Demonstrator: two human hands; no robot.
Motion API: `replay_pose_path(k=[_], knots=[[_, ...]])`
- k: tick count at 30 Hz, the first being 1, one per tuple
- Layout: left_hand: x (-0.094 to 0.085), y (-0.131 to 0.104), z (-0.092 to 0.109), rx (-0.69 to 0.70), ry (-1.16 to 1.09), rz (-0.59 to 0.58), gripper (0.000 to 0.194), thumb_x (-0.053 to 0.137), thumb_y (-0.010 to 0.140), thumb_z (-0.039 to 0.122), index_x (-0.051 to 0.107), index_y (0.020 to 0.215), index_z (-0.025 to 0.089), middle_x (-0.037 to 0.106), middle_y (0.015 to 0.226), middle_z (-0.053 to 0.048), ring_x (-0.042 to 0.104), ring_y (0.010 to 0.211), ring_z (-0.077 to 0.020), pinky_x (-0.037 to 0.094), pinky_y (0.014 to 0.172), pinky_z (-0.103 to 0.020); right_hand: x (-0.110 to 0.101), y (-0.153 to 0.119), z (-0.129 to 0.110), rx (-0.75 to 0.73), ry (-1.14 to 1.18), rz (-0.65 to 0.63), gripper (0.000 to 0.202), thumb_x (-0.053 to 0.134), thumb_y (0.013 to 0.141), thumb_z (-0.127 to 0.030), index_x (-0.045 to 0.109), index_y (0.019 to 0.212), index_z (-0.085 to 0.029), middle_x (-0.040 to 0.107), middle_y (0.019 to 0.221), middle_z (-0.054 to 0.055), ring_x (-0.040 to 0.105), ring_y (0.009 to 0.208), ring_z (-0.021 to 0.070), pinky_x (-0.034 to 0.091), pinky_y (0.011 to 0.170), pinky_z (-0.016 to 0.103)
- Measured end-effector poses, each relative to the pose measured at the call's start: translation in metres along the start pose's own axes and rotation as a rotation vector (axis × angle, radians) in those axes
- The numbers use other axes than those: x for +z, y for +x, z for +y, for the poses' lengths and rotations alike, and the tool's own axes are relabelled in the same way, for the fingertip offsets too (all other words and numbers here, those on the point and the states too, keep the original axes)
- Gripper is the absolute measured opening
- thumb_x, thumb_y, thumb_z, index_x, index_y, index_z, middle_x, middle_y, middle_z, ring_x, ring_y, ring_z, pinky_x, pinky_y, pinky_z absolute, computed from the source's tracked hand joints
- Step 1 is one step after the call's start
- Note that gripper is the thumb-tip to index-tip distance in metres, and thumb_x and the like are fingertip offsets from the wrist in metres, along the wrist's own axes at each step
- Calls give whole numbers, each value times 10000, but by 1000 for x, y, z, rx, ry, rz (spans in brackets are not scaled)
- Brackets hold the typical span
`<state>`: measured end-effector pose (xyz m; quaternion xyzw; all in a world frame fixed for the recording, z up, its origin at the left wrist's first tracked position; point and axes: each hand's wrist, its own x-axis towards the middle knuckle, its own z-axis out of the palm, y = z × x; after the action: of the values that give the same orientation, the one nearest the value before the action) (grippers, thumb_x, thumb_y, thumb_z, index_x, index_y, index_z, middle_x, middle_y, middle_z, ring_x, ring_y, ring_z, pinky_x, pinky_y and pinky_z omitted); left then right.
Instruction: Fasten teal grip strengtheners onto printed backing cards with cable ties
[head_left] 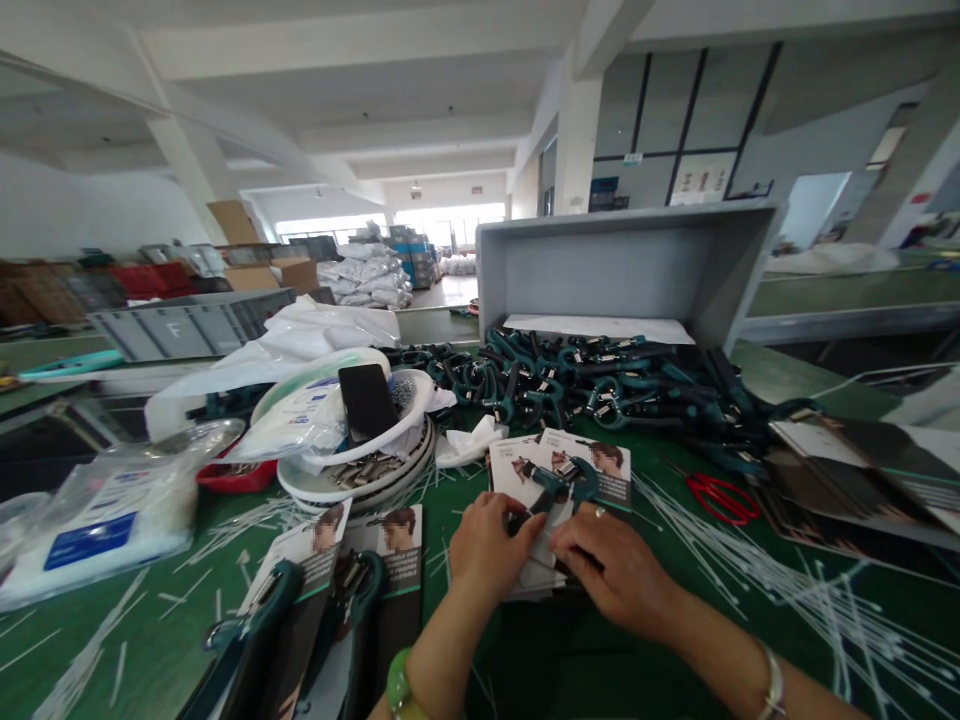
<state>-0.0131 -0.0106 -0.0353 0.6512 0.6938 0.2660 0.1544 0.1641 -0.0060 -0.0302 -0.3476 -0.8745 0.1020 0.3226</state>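
In the middle of the green table lies a small stack of printed cards [607, 462]. A dark green plier-like tool [551, 480] rests across the top card. My left hand [489, 548] is closed on the tool, thumb and fingers pressing it near the card's left side. My right hand [619, 568] is at the right side of the same card, fingers drawn together in a pinch; whatever is between them is hidden. At the lower left, similar tools [360, 610] lie on their own printed cards.
A grey bin [600, 265] lies tipped behind a heap of green tools [540, 375]. White cable ties [832, 620] and red scissors [724, 498] lie at right. At left are a phone [367, 400] on white bowls [360, 490] and a plastic bag [112, 520].
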Motion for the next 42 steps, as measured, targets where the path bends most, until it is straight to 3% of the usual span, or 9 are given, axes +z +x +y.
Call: replay_pose_path(k=[4,6,9,13,17,21,26,31,42], knots=[[3,-3,-1,21,7,15,263,540,771,467,620,892,248,603,969,-24,573,892,-196,402,671,-258,-52,-12,74,408,-320,56,244,387,876,-277,615,859,-190,653,827,84,599,740,183,428,658,314],[4,-4,0,21,13,23,265,542,771,465,612,899,244,595,976,-26,569,902,-196,401,672,-254,-76,-24,119,666,-570,-143,235,419,835,-227,640,793,-160,653,770,151,612,667,213,396,573,330],[5,-5,1,17,12,34,273,537,774,466,608,904,238,589,968,-33,564,906,-205,406,678,-264,-91,-40,164,715,-597,-251,181,487,727,-99,658,751,-150,657,728,169,621,627,228,366,534,327],[2,-6,7,92,-19,101,252,581,759,384,620,983,275,567,1065,-41,538,962,-217,414,759,-309,-88,-42,182,727,-567,-269,169,558,617,-87,649,741,-156,668,784,147,631,701,266,386,556,320],[3,-4,23,222,41,128,144,592,749,366,690,841,314,556,1142,-29,490,1027,-261,373,843,-399,-93,-37,173,778,-541,-247,243,580,642,-234,656,850,-134,666,750,134,627,675,252,396,528,302],[12,5,35,192,54,51,123,592,732,350,705,751,305,588,1092,-21,499,995,-277,376,819,-419,-96,-37,130,713,-263,-199,471,502,719,-304,548,1156,-137,679,745,54,630,630,181,453,542,259],[20,17,28,99,-137,15,182,535,771,338,680,724,239,612,981,-29,538,934,-203,396,824,-325,-77,-36,69,142,-396,-158,448,470,746,-173,525,1191,-156,641,1073,105,622,912,197,496,770,306],[23,23,19,89,-326,-34,204,533,770,332,649,658,207,620,929,-32,547,942,-181,408,807,-272,-69,-23,45,-212,-843,-134,365,523,739,-105,595,1091,-167,658,897,104,629,760,218,499,625,324],[22,22,20,135,-409,-60,186,565,752,352,667,683,213,603,959,-20,538,927,-170,396,856,-272,-48,-14,45,-209,-982,-161,308,571,767,-117,606,1072,-142,651,806,88,608,663,175,437,540,252]])
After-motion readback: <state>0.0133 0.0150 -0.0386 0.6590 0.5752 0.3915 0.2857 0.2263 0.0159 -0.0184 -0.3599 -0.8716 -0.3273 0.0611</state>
